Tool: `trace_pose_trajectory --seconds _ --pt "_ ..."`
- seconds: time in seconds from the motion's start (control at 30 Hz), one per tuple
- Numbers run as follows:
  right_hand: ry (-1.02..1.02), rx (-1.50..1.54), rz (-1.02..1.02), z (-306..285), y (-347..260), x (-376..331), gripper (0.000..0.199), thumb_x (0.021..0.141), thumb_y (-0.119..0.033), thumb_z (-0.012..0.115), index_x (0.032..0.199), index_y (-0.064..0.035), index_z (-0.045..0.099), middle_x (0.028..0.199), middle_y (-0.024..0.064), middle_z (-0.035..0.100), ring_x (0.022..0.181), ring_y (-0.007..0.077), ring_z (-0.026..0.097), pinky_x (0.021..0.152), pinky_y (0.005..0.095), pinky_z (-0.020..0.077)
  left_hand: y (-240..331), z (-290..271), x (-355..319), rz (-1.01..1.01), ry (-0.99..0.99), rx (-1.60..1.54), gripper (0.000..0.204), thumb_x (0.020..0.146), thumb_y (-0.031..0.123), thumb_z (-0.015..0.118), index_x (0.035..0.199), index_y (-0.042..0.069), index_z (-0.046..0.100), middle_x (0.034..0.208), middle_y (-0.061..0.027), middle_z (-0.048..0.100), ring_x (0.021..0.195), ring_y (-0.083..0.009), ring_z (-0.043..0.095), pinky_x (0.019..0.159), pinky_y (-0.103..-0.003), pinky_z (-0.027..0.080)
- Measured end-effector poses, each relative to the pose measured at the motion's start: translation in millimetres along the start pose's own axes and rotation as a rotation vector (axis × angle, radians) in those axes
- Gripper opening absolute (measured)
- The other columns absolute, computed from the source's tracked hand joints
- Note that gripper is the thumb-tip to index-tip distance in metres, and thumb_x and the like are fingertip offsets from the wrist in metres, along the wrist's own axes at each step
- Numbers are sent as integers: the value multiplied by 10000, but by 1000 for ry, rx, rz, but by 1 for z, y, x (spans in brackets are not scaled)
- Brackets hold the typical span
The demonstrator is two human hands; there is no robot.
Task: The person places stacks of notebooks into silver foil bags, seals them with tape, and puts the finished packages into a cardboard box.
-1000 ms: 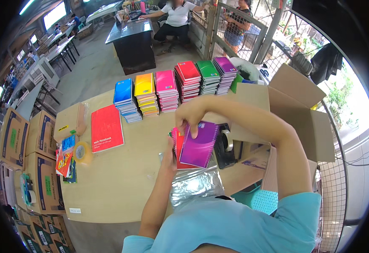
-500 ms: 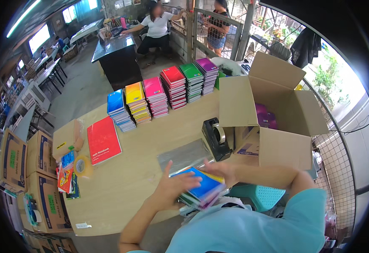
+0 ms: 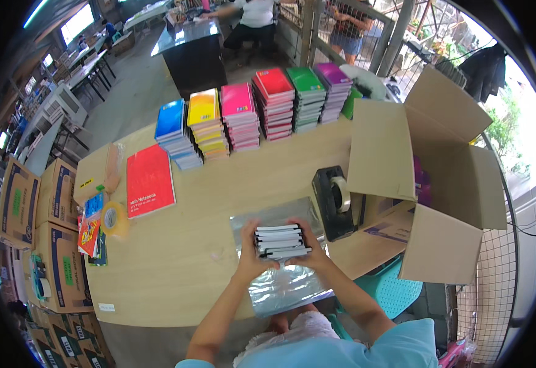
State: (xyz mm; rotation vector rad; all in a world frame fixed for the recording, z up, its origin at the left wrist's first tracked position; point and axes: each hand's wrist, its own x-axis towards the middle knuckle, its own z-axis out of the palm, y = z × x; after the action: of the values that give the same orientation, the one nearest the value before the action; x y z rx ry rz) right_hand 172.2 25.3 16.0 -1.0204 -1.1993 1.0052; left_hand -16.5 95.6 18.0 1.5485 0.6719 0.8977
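Observation:
A small stack of notebooks [image 3: 279, 238] stands on edge between my two hands, its white page edges facing up. My left hand [image 3: 249, 253] is closed round its left side, and my right hand [image 3: 311, 248] grips its right side. Their covers are mostly hidden. Beneath and in front of the stack lies a shiny clear plastic bag [image 3: 289, 288], flat on the table and reaching its near edge. Just to the right of it stands a black tape dispenser [image 3: 328, 214] with a roll of tape.
Along the far side stand notebook piles: blue [image 3: 171, 119], yellow [image 3: 204, 110], pink [image 3: 239, 101], red [image 3: 274, 86], green [image 3: 306, 81], purple [image 3: 333, 75]. An open cardboard box [image 3: 381, 147] is at right, a teal stool [image 3: 397, 288] below. Left: a red notebook [image 3: 150, 181], a tape roll [image 3: 115, 219].
The notebooks, held at my body with a blue cover showing, are now over the plastic bag and turned on edge. Both hands moved forward with them. My view has tilted down.

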Motion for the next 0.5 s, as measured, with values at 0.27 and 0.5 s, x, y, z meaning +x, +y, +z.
trace_pose_trajectory --seconds 0.27,0.5 --pt "257 91 -33 27 59 -3 1362 361 -334 984 1500 -81 281 1253 99 493 1204 238 475 1069 378 364 -40 26 1 109 210 -81 989 560 219 928 1387 71 408 1293 -116 519 1188 -236 521 1000 -372 439" --pt "379 13 -13 40 57 8 927 551 -319 938 1303 -68 459 1125 74 557 1047 192 554 944 330 447 -42 14 1 -194 240 -226 903 563 397 936 1272 43 502 1270 -127 552 1183 -241 552 984 -381 456"
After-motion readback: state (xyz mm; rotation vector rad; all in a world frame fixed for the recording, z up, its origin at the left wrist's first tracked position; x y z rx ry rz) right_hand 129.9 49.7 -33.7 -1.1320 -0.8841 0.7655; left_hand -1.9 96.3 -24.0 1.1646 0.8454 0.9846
